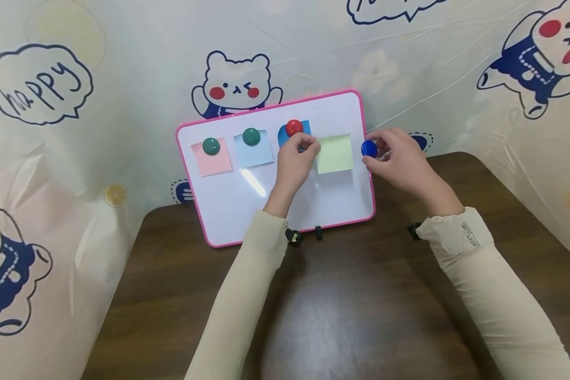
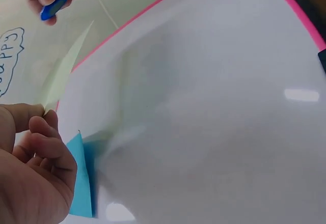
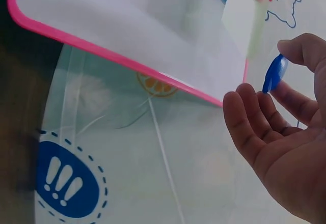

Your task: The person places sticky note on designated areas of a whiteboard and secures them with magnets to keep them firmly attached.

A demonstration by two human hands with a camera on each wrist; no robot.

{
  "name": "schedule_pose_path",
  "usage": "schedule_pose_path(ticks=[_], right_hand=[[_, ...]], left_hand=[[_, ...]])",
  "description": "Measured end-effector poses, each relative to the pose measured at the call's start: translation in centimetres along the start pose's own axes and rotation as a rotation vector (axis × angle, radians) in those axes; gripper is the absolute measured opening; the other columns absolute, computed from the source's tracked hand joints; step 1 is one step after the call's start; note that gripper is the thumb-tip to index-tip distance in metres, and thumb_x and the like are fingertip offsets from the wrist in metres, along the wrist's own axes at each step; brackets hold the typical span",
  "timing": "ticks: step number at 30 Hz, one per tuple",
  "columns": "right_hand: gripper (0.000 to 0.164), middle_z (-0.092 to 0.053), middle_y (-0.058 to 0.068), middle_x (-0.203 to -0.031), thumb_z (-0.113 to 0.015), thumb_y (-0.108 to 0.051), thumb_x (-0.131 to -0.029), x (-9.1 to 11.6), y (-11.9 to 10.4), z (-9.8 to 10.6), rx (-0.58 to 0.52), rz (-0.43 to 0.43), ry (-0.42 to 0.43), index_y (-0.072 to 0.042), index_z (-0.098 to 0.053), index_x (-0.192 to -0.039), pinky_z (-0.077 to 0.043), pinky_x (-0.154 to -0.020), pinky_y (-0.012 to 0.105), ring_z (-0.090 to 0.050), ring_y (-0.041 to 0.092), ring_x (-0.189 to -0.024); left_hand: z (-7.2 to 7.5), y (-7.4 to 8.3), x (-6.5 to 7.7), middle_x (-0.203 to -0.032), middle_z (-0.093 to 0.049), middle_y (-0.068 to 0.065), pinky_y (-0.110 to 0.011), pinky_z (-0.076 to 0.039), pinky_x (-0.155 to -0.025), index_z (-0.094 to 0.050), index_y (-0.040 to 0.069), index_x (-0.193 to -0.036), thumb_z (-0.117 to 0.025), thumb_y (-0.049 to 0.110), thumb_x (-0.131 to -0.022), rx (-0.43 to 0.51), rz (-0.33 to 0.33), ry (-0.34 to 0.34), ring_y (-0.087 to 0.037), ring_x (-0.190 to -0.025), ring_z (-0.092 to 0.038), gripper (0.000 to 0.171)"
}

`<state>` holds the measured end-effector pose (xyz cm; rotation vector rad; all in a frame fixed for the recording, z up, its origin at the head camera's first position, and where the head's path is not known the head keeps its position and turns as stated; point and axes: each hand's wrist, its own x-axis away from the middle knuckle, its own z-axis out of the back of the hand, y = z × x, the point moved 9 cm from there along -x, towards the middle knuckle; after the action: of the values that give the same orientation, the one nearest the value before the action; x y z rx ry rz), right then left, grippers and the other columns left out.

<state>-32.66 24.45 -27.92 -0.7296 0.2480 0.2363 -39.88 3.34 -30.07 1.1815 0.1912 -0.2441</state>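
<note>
My left hand [image 1: 295, 161] pinches the left edge of a pale green sticky note [image 1: 335, 154], which the left wrist view shows standing off the whiteboard [image 1: 285, 211]. At the board's right edge, my right hand [image 1: 404, 158] holds a round blue magnet [image 3: 275, 73] between thumb and finger. Behind the left hand, a blue note [image 1: 306, 126] is under a red magnet [image 1: 294, 127], its lower part partly hidden. Further left, a pink note [image 1: 214, 163] and a light blue note [image 1: 256, 153] each sit under a green magnet [image 1: 211, 146].
The pink-framed whiteboard leans against a wall covering with cartoon bears [image 1: 237, 84] and stands on a dark wooden table [image 1: 313, 316]. A small black clip [image 1: 319, 233] is at its lower edge. Dark wrist devices [image 1: 293, 237] sit at both sleeve cuffs.
</note>
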Motion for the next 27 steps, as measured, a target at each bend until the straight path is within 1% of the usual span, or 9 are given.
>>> schedule_pose_path(ticks=[5,9,13,16,18,22,25,27], right_hand=[[0.050,-0.049,0.018,-0.121,-0.071,-0.017,-0.094,-1.5,-1.1,-0.4,0.066,0.007,0.002,0.000,-0.054,-0.138,-0.055,-0.085,0.050,-0.054,0.033,-0.107],[0.052,-0.049,0.018,-0.122,-0.069,-0.018,-0.095,-2.6,-1.7,-0.5,0.105,0.004,0.005,0.000,-0.052,-0.141,-0.055,-0.085,0.047,-0.053,0.032,-0.104],[0.054,-0.048,0.018,-0.121,-0.068,-0.020,-0.096,-3.5,-1.7,-0.7,0.121,-0.007,0.007,-0.001,-0.050,-0.143,-0.054,-0.082,0.045,-0.051,0.031,-0.100],[0.055,-0.048,0.020,-0.124,-0.068,-0.020,-0.096,-4.1,-1.6,-0.8,0.133,-0.015,0.011,-0.002,-0.050,-0.145,-0.054,-0.084,0.045,-0.051,0.031,-0.100],[0.055,-0.048,0.021,-0.127,-0.068,-0.020,-0.096,-4.6,-1.5,-1.0,0.143,-0.017,0.017,-0.002,-0.049,-0.145,-0.054,-0.088,0.046,-0.051,0.032,-0.103],[0.055,-0.047,0.022,-0.134,-0.067,-0.021,-0.097,-5.4,-1.5,-1.4,0.174,-0.010,0.028,-0.002,-0.049,-0.146,-0.051,-0.095,0.048,-0.051,0.034,-0.112],[0.054,-0.046,0.023,-0.137,-0.065,-0.022,-0.099,-6.2,-1.6,-1.7,0.197,0.005,0.042,-0.003,-0.049,-0.146,-0.049,-0.097,0.048,-0.050,0.034,-0.116],[0.053,-0.047,0.023,-0.136,-0.065,-0.022,-0.099,-6.6,-1.9,-1.8,0.214,0.025,0.053,-0.003,-0.049,-0.146,-0.049,-0.097,0.047,-0.050,0.035,-0.115]], left_hand=[[-0.4,0.0,-1.2,-0.099,-0.061,0.000,-0.023,-0.050,-0.078,-0.068,0.013,-0.106,-0.068,0.025,-0.099,-0.040,0.044,0.044,-0.015,-0.096,-0.054,0.014],[-0.8,0.4,-1.8,-0.098,-0.063,0.000,-0.022,-0.050,-0.077,-0.069,0.013,-0.107,-0.068,0.025,-0.099,-0.097,0.048,0.078,-0.014,-0.095,-0.055,0.015],[-1.4,0.8,-2.4,-0.099,-0.063,0.001,-0.021,-0.051,-0.077,-0.069,0.013,-0.111,-0.067,0.025,-0.100,-0.138,0.043,0.078,-0.014,-0.095,-0.055,0.017],[-1.7,0.9,-2.9,-0.099,-0.064,0.001,-0.021,-0.050,-0.078,-0.068,0.013,-0.111,-0.066,0.025,-0.100,-0.158,0.042,0.078,-0.014,-0.094,-0.056,0.016],[-1.8,0.9,-3.1,-0.099,-0.064,0.000,-0.021,-0.050,-0.078,-0.068,0.012,-0.110,-0.065,0.024,-0.101,-0.166,0.045,0.085,-0.014,-0.094,-0.056,0.016],[-1.9,0.9,-3.5,-0.099,-0.065,0.000,-0.021,-0.050,-0.079,-0.068,0.012,-0.111,-0.066,0.024,-0.100,-0.180,0.063,0.103,-0.014,-0.094,-0.056,0.016],[-2.1,1.1,-3.7,-0.099,-0.065,0.000,-0.021,-0.049,-0.079,-0.068,0.013,-0.111,-0.065,0.026,-0.100,-0.210,0.065,0.102,-0.013,-0.094,-0.056,0.017],[-2.3,1.3,-3.7,-0.097,-0.065,0.001,-0.021,-0.049,-0.077,-0.067,0.013,-0.111,-0.064,0.026,-0.101,-0.233,0.056,0.102,-0.013,-0.092,-0.056,0.017]])
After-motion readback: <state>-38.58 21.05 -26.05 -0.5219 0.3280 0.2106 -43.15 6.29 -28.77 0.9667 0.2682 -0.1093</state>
